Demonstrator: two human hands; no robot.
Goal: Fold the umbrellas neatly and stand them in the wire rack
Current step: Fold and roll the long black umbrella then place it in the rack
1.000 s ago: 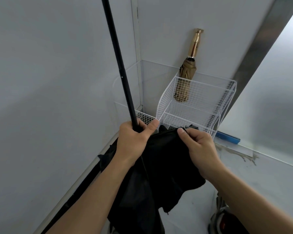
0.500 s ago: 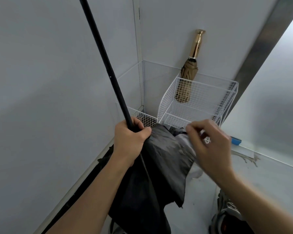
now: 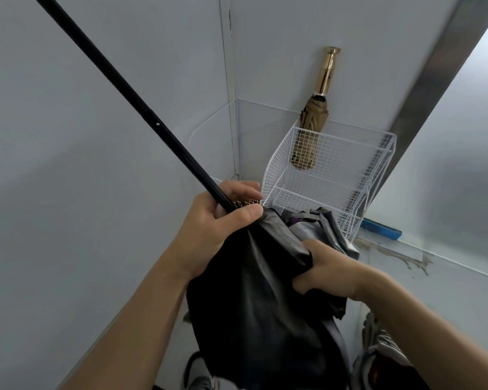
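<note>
A black umbrella (image 3: pixel 254 299) hangs in front of me, its loose canopy bunched below my hands and its long black shaft (image 3: pixel 119 88) slanting up to the top left. My left hand (image 3: pixel 217 220) grips the shaft where the canopy begins. My right hand (image 3: pixel 330 273) clutches a fold of the canopy lower on the right. A white wire rack (image 3: pixel 350 175) stands in the corner just behind my hands. A folded tan umbrella (image 3: pixel 312 125) with a gold handle stands upright in the rack's back left.
Grey walls close in on the left and behind the rack. A grey metal frame (image 3: pixel 434 88) slants up at the right. A blue strip (image 3: pixel 381 228) lies on the ledge right of the rack. Shoes (image 3: pixel 383 350) show at the bottom edge.
The shaft has tilted further to the left. My right hand let go of the canopy's upper edge, lifted off, then dropped lower and gripped a fold of the fabric.
</note>
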